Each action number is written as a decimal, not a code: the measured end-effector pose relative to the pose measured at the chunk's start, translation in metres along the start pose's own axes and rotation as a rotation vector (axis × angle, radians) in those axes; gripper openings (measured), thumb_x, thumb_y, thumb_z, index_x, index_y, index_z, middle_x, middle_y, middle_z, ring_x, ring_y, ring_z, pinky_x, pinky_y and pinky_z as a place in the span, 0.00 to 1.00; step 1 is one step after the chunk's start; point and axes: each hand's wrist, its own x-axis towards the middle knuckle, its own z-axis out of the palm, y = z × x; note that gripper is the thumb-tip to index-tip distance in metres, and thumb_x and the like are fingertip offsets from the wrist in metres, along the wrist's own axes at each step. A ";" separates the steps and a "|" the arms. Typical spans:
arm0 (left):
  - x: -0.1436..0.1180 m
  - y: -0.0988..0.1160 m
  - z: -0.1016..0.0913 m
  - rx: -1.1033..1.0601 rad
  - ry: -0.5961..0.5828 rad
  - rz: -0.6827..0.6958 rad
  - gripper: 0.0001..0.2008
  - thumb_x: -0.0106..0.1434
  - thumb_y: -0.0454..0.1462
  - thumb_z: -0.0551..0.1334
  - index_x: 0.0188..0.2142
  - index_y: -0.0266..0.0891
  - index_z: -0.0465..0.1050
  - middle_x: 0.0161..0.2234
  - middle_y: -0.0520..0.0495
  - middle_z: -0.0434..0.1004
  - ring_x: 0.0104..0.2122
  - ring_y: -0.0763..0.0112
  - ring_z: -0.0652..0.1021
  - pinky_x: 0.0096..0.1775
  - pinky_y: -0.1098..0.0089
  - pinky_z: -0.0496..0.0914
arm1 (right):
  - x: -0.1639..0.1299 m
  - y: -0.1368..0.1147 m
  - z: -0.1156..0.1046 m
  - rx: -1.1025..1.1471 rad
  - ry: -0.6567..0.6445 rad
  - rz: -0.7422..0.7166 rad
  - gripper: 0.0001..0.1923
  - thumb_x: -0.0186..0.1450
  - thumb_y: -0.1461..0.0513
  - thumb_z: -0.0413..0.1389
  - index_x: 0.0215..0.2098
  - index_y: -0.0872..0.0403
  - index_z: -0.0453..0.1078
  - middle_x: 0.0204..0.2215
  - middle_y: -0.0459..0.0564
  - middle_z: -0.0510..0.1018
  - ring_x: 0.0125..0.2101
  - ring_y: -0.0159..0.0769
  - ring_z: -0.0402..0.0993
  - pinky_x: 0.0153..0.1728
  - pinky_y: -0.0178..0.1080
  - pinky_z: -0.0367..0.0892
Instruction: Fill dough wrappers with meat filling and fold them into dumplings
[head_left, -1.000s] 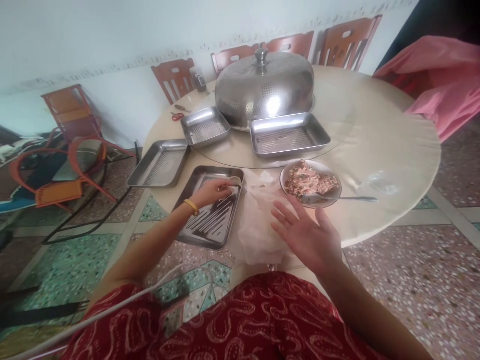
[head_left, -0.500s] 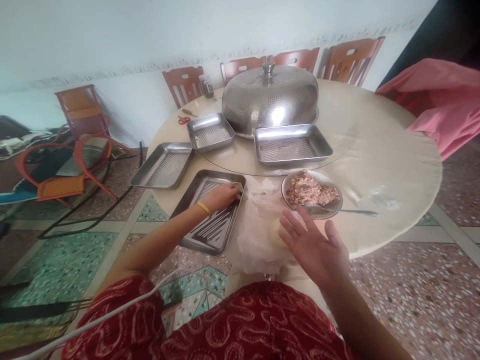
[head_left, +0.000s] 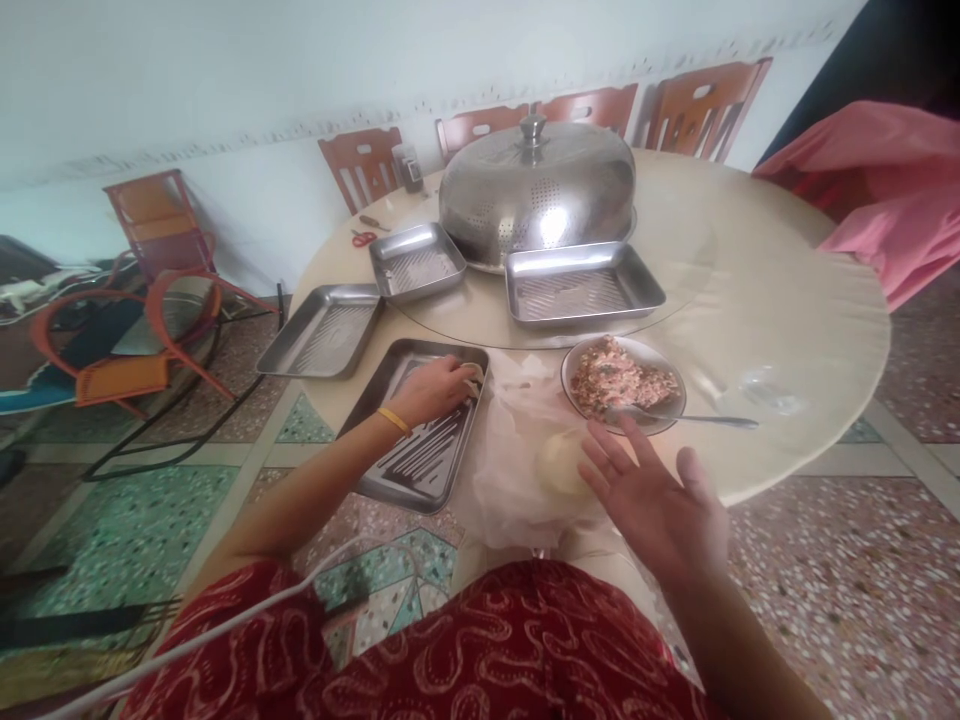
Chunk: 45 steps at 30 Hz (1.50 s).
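My left hand (head_left: 435,390), a yellow band at its wrist, reaches into the near metal tray (head_left: 409,480). Its fingers are closed on a small pale dumpling (head_left: 475,376) at the tray's far right corner, partly hidden by the fingertips. Palm up and fingers spread, my right hand (head_left: 652,490) holds nothing. It is just below the bowl of minced filling (head_left: 619,372), where a spoon (head_left: 712,421) rests with its handle over the rim. By its fingertips a round stack of pale dough wrappers (head_left: 561,463) lies on a thin plastic bag (head_left: 502,490).
Three more metal trays stand beyond: left tray (head_left: 322,335), middle tray (head_left: 420,262) and right tray (head_left: 585,285). Behind them is a large steel dome lid (head_left: 540,190). Red-handled scissors (head_left: 364,239) lie at the far left of the round table (head_left: 795,300). Chairs (head_left: 709,105) line the wall.
My right hand has moved slightly right and down, showing more of the wrappers and the spoon. My left hand stays at the tray corner, its fingers a little higher.
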 end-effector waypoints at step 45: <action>-0.014 -0.002 0.006 0.101 0.020 -0.156 0.16 0.69 0.42 0.53 0.37 0.34 0.75 0.35 0.38 0.77 0.38 0.57 0.74 0.39 0.60 0.60 | 0.009 -0.029 -0.052 -0.133 0.281 -0.200 0.26 0.49 0.42 0.63 0.37 0.50 0.77 0.31 0.49 0.79 0.28 0.37 0.71 0.25 0.41 0.69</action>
